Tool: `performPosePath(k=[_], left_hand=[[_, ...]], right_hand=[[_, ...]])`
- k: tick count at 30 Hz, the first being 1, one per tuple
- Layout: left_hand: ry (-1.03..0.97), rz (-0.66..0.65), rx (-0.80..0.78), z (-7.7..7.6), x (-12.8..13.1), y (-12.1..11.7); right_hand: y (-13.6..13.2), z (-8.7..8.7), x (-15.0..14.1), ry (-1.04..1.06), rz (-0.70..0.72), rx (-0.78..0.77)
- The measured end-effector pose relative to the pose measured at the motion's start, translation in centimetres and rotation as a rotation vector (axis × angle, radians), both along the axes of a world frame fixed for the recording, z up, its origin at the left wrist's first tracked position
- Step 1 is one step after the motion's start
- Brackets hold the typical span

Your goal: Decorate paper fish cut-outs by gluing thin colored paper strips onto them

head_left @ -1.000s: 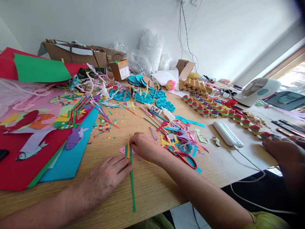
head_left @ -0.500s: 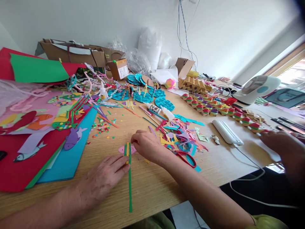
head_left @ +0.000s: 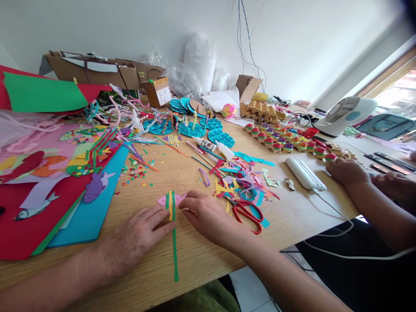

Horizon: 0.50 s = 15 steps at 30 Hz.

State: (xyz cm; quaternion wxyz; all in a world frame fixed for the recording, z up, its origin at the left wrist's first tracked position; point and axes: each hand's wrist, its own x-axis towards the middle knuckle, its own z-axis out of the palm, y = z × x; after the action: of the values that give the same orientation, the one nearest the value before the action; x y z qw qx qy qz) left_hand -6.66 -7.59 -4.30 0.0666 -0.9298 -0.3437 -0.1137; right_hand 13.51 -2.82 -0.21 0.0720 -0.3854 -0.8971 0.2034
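A small pink paper fish (head_left: 161, 200) lies on the table in front of me, crossed by green and yellow paper strips. One long green strip (head_left: 176, 255) runs from it towards the table's near edge. My left hand (head_left: 139, 232) rests palm down with its fingers stretched over the lower part of the strips, near the yellow strip's (head_left: 170, 206) end. At the fish's tail, my right hand (head_left: 208, 216) hovers or rests with bent fingers, thumb apart from the forefinger, and hides part of the tail. I see nothing held in it.
Red-handled scissors (head_left: 248, 214) and paper scraps (head_left: 243, 182) lie right of my hands. Coloured sheets (head_left: 78, 225) with paper fish are on the left. Glue bottles (head_left: 225, 151) and blue discs (head_left: 191, 129) stand farther back. Another person's hands (head_left: 347, 173) are by the painted egg carton (head_left: 286, 141).
My right hand has drawn back slightly from the strips, its fingers loosening. My left hand stays on the strips. The other person's hand has moved left, and the view has shifted a little.
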Motion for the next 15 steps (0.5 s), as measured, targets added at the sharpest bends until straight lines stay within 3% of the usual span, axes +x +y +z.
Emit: performPosePath(k=[9,15], left_hand=[[0.021,0.015,0.093,0.4,0.4,-0.3],[0.019,0.020,0.096,0.5,0.3,-0.5]], right_hand=[[2.9,0.3,-3.2,-0.110,0.091,-0.005],[4.8,-0.5,-3.8,-0.183,0.044,0.022]])
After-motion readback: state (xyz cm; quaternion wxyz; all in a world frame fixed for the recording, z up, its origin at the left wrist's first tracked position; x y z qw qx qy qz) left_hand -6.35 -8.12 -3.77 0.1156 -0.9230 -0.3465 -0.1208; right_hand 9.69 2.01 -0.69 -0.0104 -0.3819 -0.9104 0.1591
